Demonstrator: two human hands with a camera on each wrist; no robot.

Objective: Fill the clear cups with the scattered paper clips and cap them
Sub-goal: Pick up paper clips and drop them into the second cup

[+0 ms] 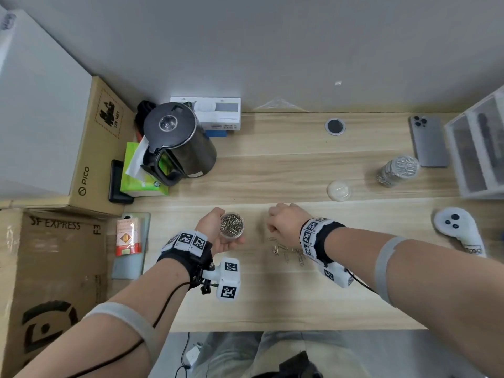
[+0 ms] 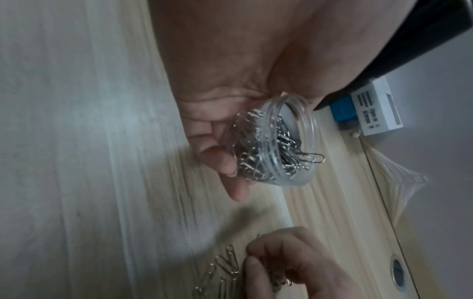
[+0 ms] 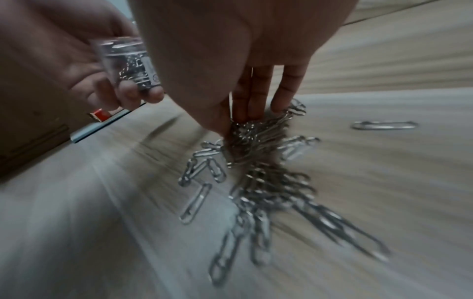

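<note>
My left hand [image 1: 215, 236] grips a clear cup [image 1: 232, 225] partly full of silver paper clips, held just above the wooden desk [image 1: 272, 296]. The same cup [image 2: 279, 145] shows tilted in the left wrist view, one clip poking past its rim. To its right my right hand [image 1: 283, 225] pinches a bunch of paper clips [image 3: 253, 131] out of the scattered pile [image 1: 289, 251]; more loose clips [image 3: 256, 202] lie below the fingers. A second cup [image 1: 398, 170], full of clips and capped, stands far right. A clear lid [image 1: 339, 190] lies on the desk between them.
A black kettle [image 1: 177, 143], a green tissue pack [image 1: 139, 173] and cardboard boxes [image 1: 54, 282] crowd the left side. A phone [image 1: 429, 140], a clear drawer unit [image 1: 480, 148] and a white controller [image 1: 461, 230] sit at the right. A red packet [image 1: 128, 236] lies left of my left hand.
</note>
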